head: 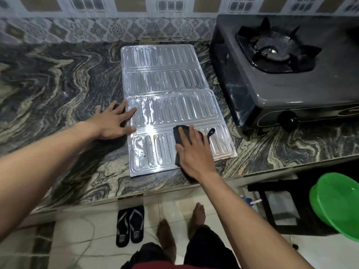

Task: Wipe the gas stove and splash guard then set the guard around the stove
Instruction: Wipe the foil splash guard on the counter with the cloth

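Pressing a dark cloth [179,140] flat, the right hand [194,154] spreads open on the splash guard [169,84].

A: Obstacles, right side?
B: Dark grey gas stove [287,78] with raised black pan support [275,49], just beside the flat ribbed silver foil splash guard [167,82]; narrow gap only.

A: Left side?
B: Bare marbled black-and-cream stone countertop [58,80], open from front edge to patterned tiled back wall [116,30].

A: On the guard?
B: Near panel blocked at the left edge by flat left hand [114,121], at front right by right hand [194,152] pressing black cloth [180,136]. Far panels unobstructed.
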`<state>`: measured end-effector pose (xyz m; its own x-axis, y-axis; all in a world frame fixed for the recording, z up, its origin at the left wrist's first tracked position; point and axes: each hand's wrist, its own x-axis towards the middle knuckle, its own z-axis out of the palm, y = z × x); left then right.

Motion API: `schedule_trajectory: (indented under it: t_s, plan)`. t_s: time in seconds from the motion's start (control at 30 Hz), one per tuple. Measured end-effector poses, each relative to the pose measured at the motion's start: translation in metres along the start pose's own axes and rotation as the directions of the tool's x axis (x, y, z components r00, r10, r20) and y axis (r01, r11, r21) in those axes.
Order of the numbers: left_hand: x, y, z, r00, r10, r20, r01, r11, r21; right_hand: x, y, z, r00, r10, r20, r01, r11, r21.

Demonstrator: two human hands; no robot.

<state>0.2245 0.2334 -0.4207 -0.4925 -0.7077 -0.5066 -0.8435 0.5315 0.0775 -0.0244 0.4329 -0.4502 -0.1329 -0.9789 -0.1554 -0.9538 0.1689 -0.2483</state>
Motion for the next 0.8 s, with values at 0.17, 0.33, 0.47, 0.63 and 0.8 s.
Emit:
schedule_trajectory:
  t_s: [0.17, 0.33, 0.47, 0.63, 0.8]
  plan:
    - [-0.003, -0.001, 0.007, 0.999, -0.042, 0.002, 0.042, 0.999, 0.008, 0.005, -0.017, 0.003, 0.998, 0.054, -0.013, -0.053, 0.998, 0.034]
    - [-0.003, 0.001, 0.003, 0.998, -0.057, 0.030, 0.057, 0.998, 0.005, 0.021, -0.053, 0.008, 0.992, -0.128, 0.005, 0.128, 0.992, 0.016]
    - [-0.004, 0.002, 0.005, 0.997, -0.076, 0.019, 0.077, 0.996, -0.043, 0.030, -0.082, 0.018, 0.944, -0.328, 0.030, 0.328, 0.945, 0.007]
    - [-0.005, 0.001, 0.004, 0.996, -0.080, 0.025, 0.082, 0.995, -0.054, 0.021, -0.082, 0.025, 0.853, -0.519, 0.050, 0.521, 0.853, -0.032]
    - [-0.005, 0.001, 0.004, 0.996, -0.080, 0.027, 0.081, 0.995, -0.056, 0.009, -0.065, 0.020, 0.750, -0.648, 0.135, 0.657, 0.753, -0.035]
